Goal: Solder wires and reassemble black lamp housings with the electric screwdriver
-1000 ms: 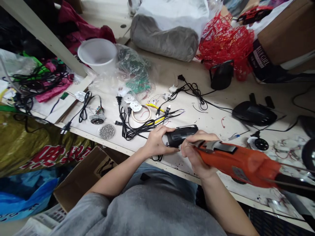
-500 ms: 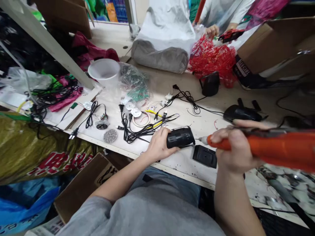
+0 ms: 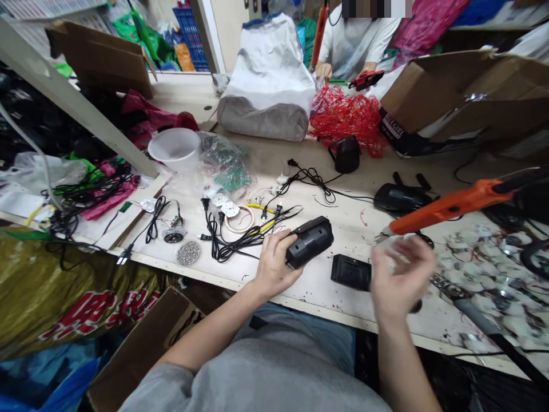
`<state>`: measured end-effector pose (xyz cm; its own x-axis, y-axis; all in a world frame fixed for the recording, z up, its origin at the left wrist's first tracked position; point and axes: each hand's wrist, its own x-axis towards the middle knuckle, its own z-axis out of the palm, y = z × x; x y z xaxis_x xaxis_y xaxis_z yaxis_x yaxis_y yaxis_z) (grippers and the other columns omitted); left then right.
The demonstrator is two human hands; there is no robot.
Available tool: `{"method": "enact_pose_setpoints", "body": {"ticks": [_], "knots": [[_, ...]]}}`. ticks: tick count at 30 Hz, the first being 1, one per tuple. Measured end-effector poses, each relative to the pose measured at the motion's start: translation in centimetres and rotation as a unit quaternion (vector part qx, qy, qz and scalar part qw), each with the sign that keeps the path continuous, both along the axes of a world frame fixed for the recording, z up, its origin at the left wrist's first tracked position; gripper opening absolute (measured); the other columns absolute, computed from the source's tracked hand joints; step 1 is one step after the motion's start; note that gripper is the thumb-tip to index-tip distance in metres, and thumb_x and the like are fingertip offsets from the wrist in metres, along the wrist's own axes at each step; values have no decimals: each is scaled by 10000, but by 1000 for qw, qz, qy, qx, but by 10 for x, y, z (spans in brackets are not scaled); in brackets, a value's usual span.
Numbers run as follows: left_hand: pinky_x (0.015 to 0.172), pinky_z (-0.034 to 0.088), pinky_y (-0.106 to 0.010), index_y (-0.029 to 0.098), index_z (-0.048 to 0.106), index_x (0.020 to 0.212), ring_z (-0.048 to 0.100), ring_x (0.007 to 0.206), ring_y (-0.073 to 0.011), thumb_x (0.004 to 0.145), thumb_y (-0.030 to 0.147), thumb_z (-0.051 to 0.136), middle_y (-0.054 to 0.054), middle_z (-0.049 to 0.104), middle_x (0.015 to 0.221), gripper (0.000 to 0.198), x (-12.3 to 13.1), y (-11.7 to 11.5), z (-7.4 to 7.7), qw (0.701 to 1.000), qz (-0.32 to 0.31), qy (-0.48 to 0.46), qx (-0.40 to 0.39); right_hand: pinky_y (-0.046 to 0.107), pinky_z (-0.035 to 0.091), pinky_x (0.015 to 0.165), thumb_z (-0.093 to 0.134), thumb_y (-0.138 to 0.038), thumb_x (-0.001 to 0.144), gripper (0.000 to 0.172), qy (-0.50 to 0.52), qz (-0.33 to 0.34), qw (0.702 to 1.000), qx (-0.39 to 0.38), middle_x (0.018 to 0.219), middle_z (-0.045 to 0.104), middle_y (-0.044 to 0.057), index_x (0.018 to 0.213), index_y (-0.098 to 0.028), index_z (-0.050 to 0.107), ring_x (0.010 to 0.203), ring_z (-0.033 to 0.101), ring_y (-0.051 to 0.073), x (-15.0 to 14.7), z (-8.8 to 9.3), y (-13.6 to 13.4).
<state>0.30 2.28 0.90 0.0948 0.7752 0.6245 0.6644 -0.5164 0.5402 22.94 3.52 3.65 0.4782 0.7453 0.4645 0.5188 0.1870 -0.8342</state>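
Observation:
My left hand grips a black plastic housing at its left end, just above the table. My right hand, blurred by motion, has its fingers apart and holds nothing. Beyond its fingers is an orange electric screwdriver, slanted with its tip low and to the left. A flat black plastic part lies on the table between my hands. To the left sits a round dish of small screws, near coiled black power cords.
Small white parts with wires are heaped at the right. Black housings lie farther back. A white bucket, a red net bag and a cardboard box stand behind. Across the table, a co-worker's hand is at another screwdriver.
My right hand has let go of the electric screwdriver, which now slants up beyond it. My left hand has tilted the housing, its right end raised. The head view has shifted slightly.

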Motion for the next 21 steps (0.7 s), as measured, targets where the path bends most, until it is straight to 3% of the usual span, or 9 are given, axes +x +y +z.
{"method": "enact_pose_setpoints", "body": {"ticks": [2, 5, 8, 11, 16, 18, 21], "knots": [[944, 485, -477, 216, 462, 1340, 590, 1144, -308, 813, 306, 692, -157, 599, 1268, 582, 3, -1, 1, 999, 11, 4, 37, 562, 558, 968, 741, -591, 782, 832, -28, 134, 989, -60, 1339, 526, 167, 1448, -224, 404, 1228, 581, 320, -29, -9, -18], [903, 483, -458, 215, 472, 1346, 576, 1119, -301, 855, 331, 647, -168, 571, 1274, 535, 9, -4, 1, 997, 16, 8, 81, 595, 525, 1037, 802, -654, 683, 1079, -93, 202, 971, -89, 1457, 440, 200, 1545, -228, 311, 1359, 483, 376, -60, -17, -29], [882, 482, -450, 210, 488, 1335, 566, 1106, -290, 860, 250, 585, -175, 542, 1296, 487, 12, -8, 5, 995, 18, -5, 101, 581, 523, 1056, 813, -634, 687, 1086, -95, 225, 967, -78, 1483, 418, 195, 1560, -235, 304, 1395, 450, 371, -64, -18, -24], [918, 489, -478, 212, 474, 1349, 559, 1142, -299, 832, 275, 656, -175, 532, 1311, 551, 12, -14, 11, 995, -20, -53, 79, 546, 520, 1073, 828, -581, 699, 1005, -15, 261, 961, -95, 1490, 427, 173, 1528, -249, 366, 1394, 465, 345, -52, -17, -14], [931, 536, -449, 222, 438, 1385, 580, 1158, -286, 770, 427, 807, -144, 543, 1260, 746, 8, -23, 18, 967, -121, -219, -49, 530, 485, 1110, 898, -525, 618, 1005, 200, 345, 904, -153, 1543, 442, 142, 1473, -281, 428, 1378, 508, 343, -30, -19, -4], [926, 541, -422, 227, 454, 1345, 610, 1106, -254, 776, 430, 810, -130, 551, 1249, 701, 7, -25, 18, 937, -127, -292, -145, 515, 505, 1090, 915, -504, 596, 1014, 230, 363, 891, -145, 1534, 465, 140, 1462, -283, 437, 1371, 519, 347, -27, -19, -3], [925, 533, -416, 221, 456, 1272, 639, 1057, -239, 738, 455, 838, -123, 580, 1230, 696, 5, -24, 23, 868, -135, -382, -287, 500, 500, 1097, 916, -467, 610, 1009, 208, 369, 896, -137, 1531, 463, 139, 1473, -283, 428, 1387, 503, 337, -26, -19, -5]]}}
